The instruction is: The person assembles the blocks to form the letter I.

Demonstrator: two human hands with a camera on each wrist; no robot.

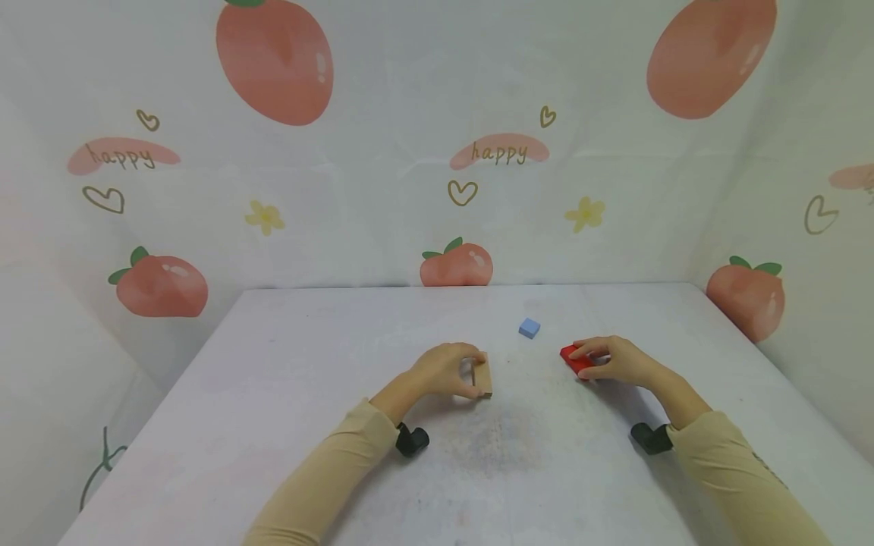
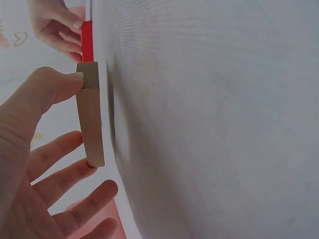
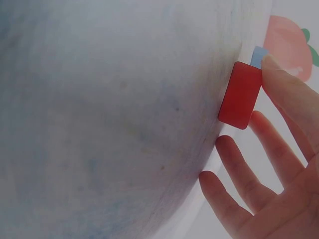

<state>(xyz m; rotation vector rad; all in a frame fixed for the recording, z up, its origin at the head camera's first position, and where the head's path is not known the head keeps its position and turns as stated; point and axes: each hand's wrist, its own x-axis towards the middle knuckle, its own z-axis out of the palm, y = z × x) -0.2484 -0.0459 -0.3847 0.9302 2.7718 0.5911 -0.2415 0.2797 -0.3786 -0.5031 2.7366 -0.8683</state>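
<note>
Landmark: blue block (image 1: 529,327) on the white table (image 1: 328,334) | I see the left hand (image 1: 442,370) pinching a wooden block (image 1: 482,375) end to end, thumb and fingers spread its length apart, nearer and left of the landmark | right hand (image 1: 620,362) half-open, pinching a red block (image 1: 574,359), nearer and right of it

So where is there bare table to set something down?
The white tabletop is bare left of the left hand and beige left sleeve, and in front between that and the beige right sleeve. Crowding lies around the flat tan block, small blue block and red block the right hand holds.
</note>
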